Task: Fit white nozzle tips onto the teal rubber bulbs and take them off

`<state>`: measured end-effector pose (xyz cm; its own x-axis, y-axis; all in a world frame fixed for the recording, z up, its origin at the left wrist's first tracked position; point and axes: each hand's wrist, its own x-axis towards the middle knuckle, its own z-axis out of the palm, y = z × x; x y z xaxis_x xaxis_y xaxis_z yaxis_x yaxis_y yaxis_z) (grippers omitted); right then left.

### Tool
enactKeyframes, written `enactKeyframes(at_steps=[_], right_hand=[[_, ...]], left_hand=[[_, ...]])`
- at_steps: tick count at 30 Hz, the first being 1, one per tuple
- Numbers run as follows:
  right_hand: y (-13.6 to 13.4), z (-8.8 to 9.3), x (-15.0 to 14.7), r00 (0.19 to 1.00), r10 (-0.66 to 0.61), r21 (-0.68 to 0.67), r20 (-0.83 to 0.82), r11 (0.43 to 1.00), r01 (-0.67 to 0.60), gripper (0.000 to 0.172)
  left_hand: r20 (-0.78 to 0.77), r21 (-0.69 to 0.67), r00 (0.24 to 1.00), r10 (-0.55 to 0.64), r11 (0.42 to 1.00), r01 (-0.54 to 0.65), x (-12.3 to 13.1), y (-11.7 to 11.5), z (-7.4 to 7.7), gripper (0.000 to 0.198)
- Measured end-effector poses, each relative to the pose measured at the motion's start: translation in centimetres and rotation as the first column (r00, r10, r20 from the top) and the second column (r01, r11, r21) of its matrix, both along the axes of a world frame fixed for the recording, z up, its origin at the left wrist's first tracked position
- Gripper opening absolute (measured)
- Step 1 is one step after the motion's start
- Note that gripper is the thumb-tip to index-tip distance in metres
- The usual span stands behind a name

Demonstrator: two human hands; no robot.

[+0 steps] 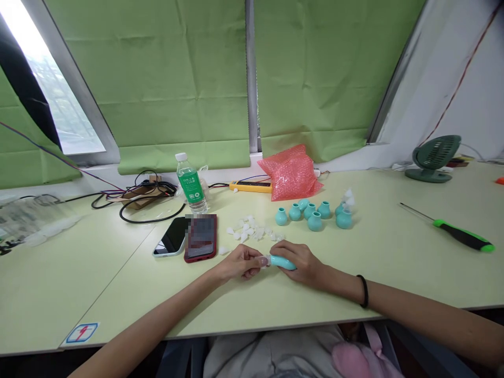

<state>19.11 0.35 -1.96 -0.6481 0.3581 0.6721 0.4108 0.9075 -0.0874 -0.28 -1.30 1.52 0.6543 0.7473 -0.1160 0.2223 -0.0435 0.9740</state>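
Note:
My right hand (pixel 301 261) is closed around a small teal bulb (pixel 284 262) lying on its side on the pale table (pixel 394 262). My left hand (pixel 241 262) pinches a small clear white cap (pixel 265 260) against the bulb's neck. Just beyond my hands lies a scatter of several loose white caps (pixel 248 230). Further right stand several more teal bulbs (pixel 313 212), some with white caps on them.
Two phones (pixel 189 239) lie left of the caps. A green-labelled water bottle (pixel 190 184), tangled cables (pixel 137 194), a yellow power strip (pixel 251 186) and a pink bubble-wrap bag (pixel 292 172) sit behind. A green-handled screwdriver (pixel 452 231) and a small fan (pixel 433 157) lie to the right.

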Motion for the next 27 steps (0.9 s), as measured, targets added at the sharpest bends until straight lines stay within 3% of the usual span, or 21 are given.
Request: enactKeyframes(at_steps=[3, 6, 11, 16, 19, 23, 27], right_hand=[[0.0, -0.1, 0.0, 0.999, -0.019, -0.013, -0.033, 1.0, 0.019, 0.021], [-0.2, 0.4, -0.2, 0.995, -0.029, -0.095, -0.095, 0.995, 0.02, 0.017], [-0.6, 1.3, -0.7, 0.98, -0.037, -0.313, -0.198, 0.949, -0.028, 0.012], [-0.9, 2.0, -1.1, 0.964, -0.081, -0.499, -0.253, 0.865, -0.059, 0.016], [-0.9, 2.1, -1.1, 0.958, -0.112, -0.613, -0.262, 0.787, -0.076, 0.02], [-0.8, 2.2, -0.9, 0.958, -0.138, -0.801, -0.251, 0.586, -0.125, 0.028], [-0.6, 2.2, -0.8, 0.961, -0.129, -0.864, -0.246, 0.479, -0.157, 0.033]], left_hand=[[-0.028, 0.156, 0.999, 0.027, 0.988, -0.023, 0.2, -0.3, -0.1, 0.033], [-0.084, 0.381, 0.989, 0.118, 0.921, -0.078, 0.5, -0.8, -0.1, 0.032], [-0.174, 0.709, 0.955, 0.241, 0.704, -0.049, 0.8, -1.3, -0.5, 0.026], [-0.195, 0.86, 0.941, 0.277, 0.51, 0.028, 0.6, -1.2, -1.2, 0.027], [-0.22, 0.889, 0.934, 0.282, 0.452, 0.073, 0.5, -1.1, -1.5, 0.027], [-0.252, 0.919, 0.918, 0.307, 0.374, 0.127, 0.5, -1.1, -1.6, 0.026], [-0.285, 0.953, 0.888, 0.36, 0.203, 0.224, 0.5, -0.9, -2.1, 0.026]])
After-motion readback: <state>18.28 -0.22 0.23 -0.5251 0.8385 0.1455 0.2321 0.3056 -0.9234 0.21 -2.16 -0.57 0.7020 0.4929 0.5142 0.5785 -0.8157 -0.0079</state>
